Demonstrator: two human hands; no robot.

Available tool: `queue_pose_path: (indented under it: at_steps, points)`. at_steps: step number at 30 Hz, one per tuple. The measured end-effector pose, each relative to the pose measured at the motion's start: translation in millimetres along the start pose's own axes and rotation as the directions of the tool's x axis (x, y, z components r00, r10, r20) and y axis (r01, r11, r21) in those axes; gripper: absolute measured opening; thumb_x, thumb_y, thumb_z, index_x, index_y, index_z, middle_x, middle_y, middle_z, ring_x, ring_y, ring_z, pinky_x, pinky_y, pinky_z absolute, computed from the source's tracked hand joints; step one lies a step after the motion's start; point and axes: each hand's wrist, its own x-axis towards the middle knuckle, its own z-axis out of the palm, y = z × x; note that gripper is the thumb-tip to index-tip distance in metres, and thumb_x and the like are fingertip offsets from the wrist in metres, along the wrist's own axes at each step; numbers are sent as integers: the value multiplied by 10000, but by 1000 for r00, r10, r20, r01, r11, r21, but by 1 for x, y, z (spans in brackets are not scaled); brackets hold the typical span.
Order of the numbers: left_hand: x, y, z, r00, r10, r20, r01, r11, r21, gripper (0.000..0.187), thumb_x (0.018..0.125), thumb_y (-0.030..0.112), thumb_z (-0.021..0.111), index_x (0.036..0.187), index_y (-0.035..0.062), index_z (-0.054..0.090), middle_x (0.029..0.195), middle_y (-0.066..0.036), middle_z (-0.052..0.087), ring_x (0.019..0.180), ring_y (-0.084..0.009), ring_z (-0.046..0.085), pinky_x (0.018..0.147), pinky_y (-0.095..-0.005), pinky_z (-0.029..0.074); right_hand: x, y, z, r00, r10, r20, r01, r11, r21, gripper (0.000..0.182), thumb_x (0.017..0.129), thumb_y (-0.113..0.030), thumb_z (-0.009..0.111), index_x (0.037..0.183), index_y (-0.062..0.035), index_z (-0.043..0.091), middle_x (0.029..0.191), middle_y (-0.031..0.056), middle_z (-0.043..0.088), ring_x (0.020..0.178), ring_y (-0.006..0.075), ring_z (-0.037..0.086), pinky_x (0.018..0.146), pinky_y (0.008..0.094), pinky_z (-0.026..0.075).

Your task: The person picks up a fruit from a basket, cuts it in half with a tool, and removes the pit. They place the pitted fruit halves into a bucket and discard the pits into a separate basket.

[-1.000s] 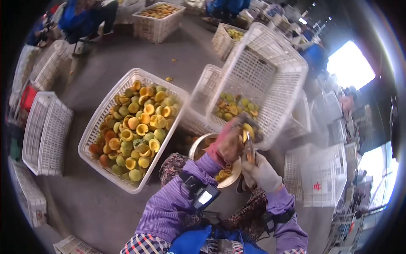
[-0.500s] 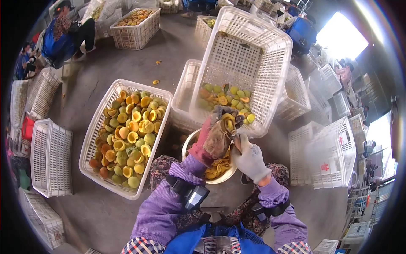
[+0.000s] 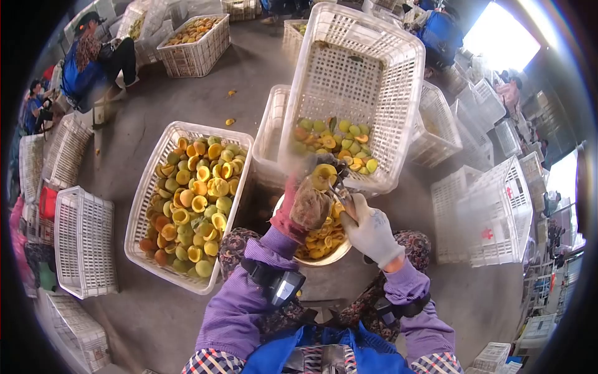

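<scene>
My left hand (image 3: 308, 202), in a stained, dirty glove, is closed around a yellow fruit half (image 3: 324, 177) with its hollow facing up. My right hand (image 3: 372, 234), in a white glove, grips a small metal tool (image 3: 339, 194) whose tip is beside the fruit. Both hands are above a round bowl (image 3: 329, 260) of yellow fruit pieces. Just beyond them, a tilted white crate (image 3: 398, 93) holds green and yellow fruit at its lower end. Left of my hands, another white crate (image 3: 138, 224) is filled with hollowed fruit halves.
White crates stand at the left (image 3: 84, 240) and right (image 3: 483, 218). Farther back is a crate of orange fruit (image 3: 193, 53). A seated person (image 3: 87, 59) is at the upper left. Two fruit scraps lie on the grey floor (image 3: 187, 96).
The fruit half in my left hand has turned to show its round hollow, and the tool has shifted away from its centre. The camera view has shifted slightly.
</scene>
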Motion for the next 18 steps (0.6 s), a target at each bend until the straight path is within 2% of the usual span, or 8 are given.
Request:
queue_pose_path:
  at_steps: [3, 5, 8, 11, 13, 15, 16, 18]
  points:
    - [6, -7, 5, 981, -142, -135, 97, 950, -295, 357, 970, 59, 488, 1324, 31, 450, 1268, -145, 554, 1203, -236, 536, 1017, -355, 461, 3, 2, 15, 995, -52, -85, 48, 998, -40, 329, 860, -161, 587, 1160, -73, 484, 872, 197, 661, 754, 398, 644, 646, 479, 505]
    - [7, -5, 9, 971, -169, -171, 114, 951, -288, 302, 990, 94, 469, 1284, 30, 489, 1233, -165, 578, 1197, -266, 548, 1020, -374, 465, 3, 8, 21, 996, -29, -83, 23, 996, -83, 330, 854, -161, 592, 1154, -67, 491, 888, 196, 659, 751, 391, 646, 646, 466, 511]
    - [1, 12, 13, 992, -91, -85, 88, 995, -37, 304, 999, 135, 445, 1278, 25, 494, 1236, -172, 575, 1195, -280, 550, 1028, -386, 462, 4, 7, 19, 993, -58, -104, 49, 995, -82, 314, 825, -117, 603, 1104, -39, 482, 796, 209, 637, 723, 414, 629, 628, 492, 495]
    - [5, 17, 14, 981, -191, -35, 175, 947, -271, 299, 1000, 140, 428, 1257, 9, 506, 1239, -182, 571, 1179, -292, 561, 1024, -402, 468, 4, 6, 22, 988, -60, -142, 54, 997, -48, 314, 803, -104, 617, 1075, -28, 478, 745, 212, 629, 708, 435, 615, 629, 514, 484]
    - [4, 17, 12, 959, -282, -7, 229, 791, -567, 293, 996, 140, 428, 1237, -2, 515, 1237, -189, 573, 1167, -302, 569, 1017, -421, 472, 3, 6, 28, 992, -37, -118, 31, 998, -49, 342, 796, -103, 620, 1096, -23, 475, 774, 220, 631, 729, 438, 616, 647, 511, 486]
    - [1, 1, 5, 973, -222, -55, 171, 866, -470, 381, 1005, 257, 407, 1313, 44, 474, 1230, -123, 568, 1143, -257, 578, 991, -383, 480, 1, 9, 37, 999, -4, -50, 1, 997, -78, 391, 789, -91, 616, 1142, -11, 469, 834, 240, 633, 771, 435, 621, 672, 499, 492]
    - [-1, -9, 1, 979, -191, -77, 142, 898, -417, 427, 1009, 316, 396, 1351, 68, 453, 1227, -91, 566, 1131, -235, 582, 978, -364, 484, 0, 13, 44, 993, -64, -99, 61, 998, -35, 417, 787, -77, 605, 1171, -3, 459, 878, 256, 625, 806, 435, 619, 690, 486, 493]
    - [1, -5, 6, 972, -214, -93, 134, 841, -525, 417, 1011, 318, 402, 1343, 72, 462, 1202, -92, 570, 1113, -237, 589, 962, -376, 494, 0, 14, 54, 964, -170, -204, 182, 982, 45, 470, 784, -47, 583, 1228, 14, 440, 964, 287, 608, 877, 434, 615, 726, 460, 497]
